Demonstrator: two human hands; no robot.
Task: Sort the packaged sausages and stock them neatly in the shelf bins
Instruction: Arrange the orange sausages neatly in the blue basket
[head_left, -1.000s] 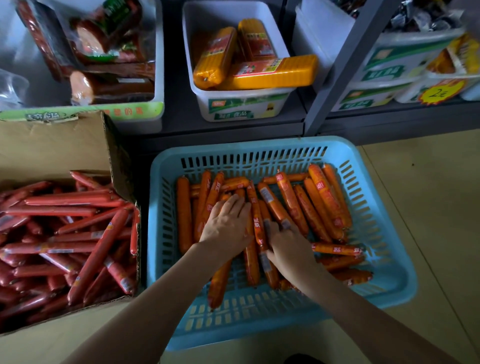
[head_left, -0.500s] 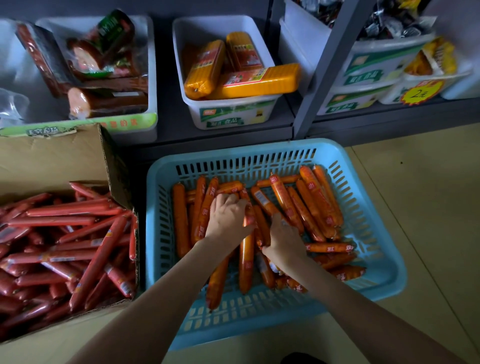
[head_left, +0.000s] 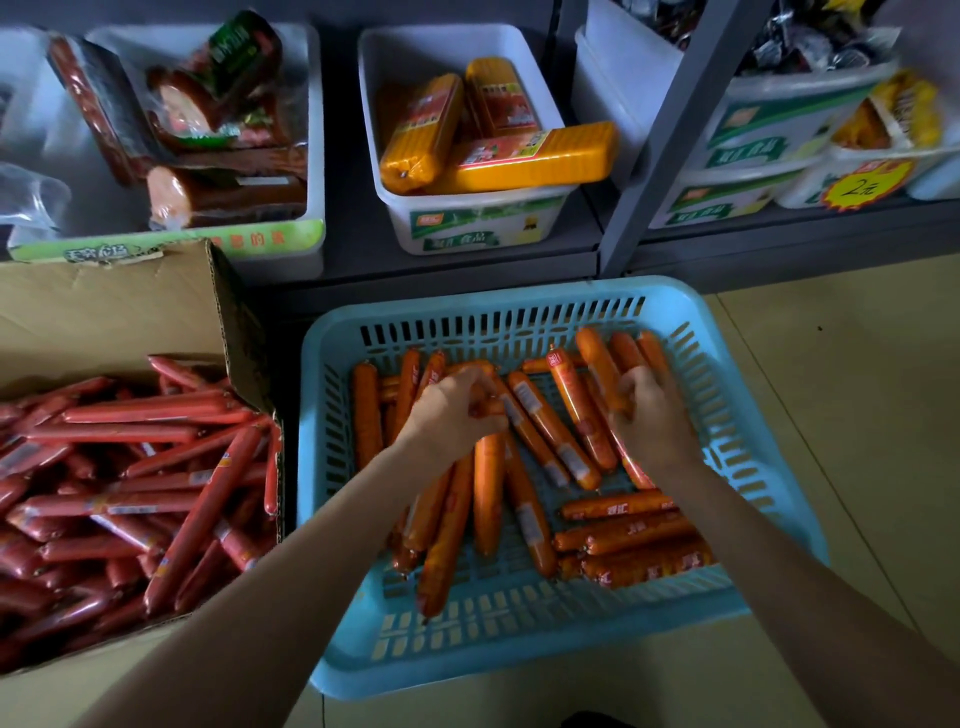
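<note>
A light blue slotted basket (head_left: 769, 467) sits on the floor and holds several orange packaged sausages (head_left: 550, 431). My left hand (head_left: 452, 415) is in the middle of the pile, its fingers curled round the top ends of a few sausages that hang down toward me. Further right, my right hand (head_left: 652, 415) grips sausages near the basket's far right side. A cardboard box (head_left: 114, 312) on the left is full of long red sausages (head_left: 156, 478).
On the low shelf behind, a white bin (head_left: 467, 223) holds three fat yellow sausage packs (head_left: 524, 156). Another bin (head_left: 166, 244) on the left holds dark sausage packs. A grey shelf post (head_left: 670, 135) separates more white bins (head_left: 753, 140) at the right. Tan floor lies right of the basket.
My right hand moved from the basket's middle to its far right side and took hold of sausages there. My left hand stays curled on its bunch. The camera view shifted slightly.
</note>
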